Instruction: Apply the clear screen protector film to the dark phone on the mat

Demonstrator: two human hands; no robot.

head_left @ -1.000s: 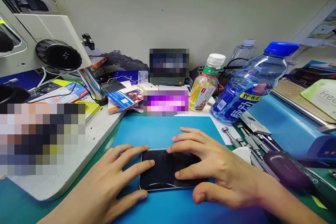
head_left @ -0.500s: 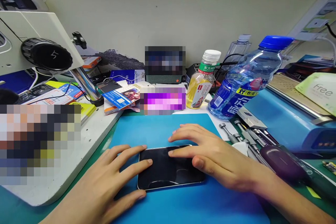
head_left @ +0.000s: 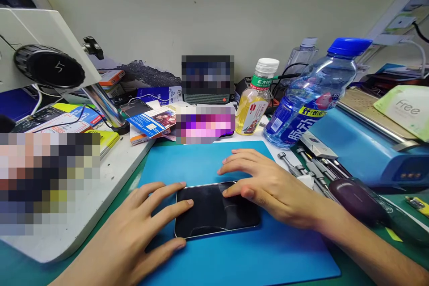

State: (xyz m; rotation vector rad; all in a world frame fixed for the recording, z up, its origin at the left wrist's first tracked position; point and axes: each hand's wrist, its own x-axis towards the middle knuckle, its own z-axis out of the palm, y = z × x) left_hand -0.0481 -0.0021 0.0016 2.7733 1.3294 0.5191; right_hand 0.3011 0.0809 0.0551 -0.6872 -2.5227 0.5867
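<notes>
A black smartphone lies screen up on a blue work mat. My left hand rests at the phone's left end, fingers spread, with a fingertip on the glass and the thumb against the near left corner. My right hand lies over the phone's far right part, fingers stretched out flat, thumb and one fingertip pressing on the screen. Neither hand lifts the phone.
A microscope on a white base stands at the left. Behind the mat are a yellow drink bottle, a blue-capped water bottle and boxes. Screwdrivers, a purple case and a blue machine sit at the right.
My right hand has slid back toward the phone's far right edge, its thumb moving from the near edge onto the screen. The left hand stays put.
</notes>
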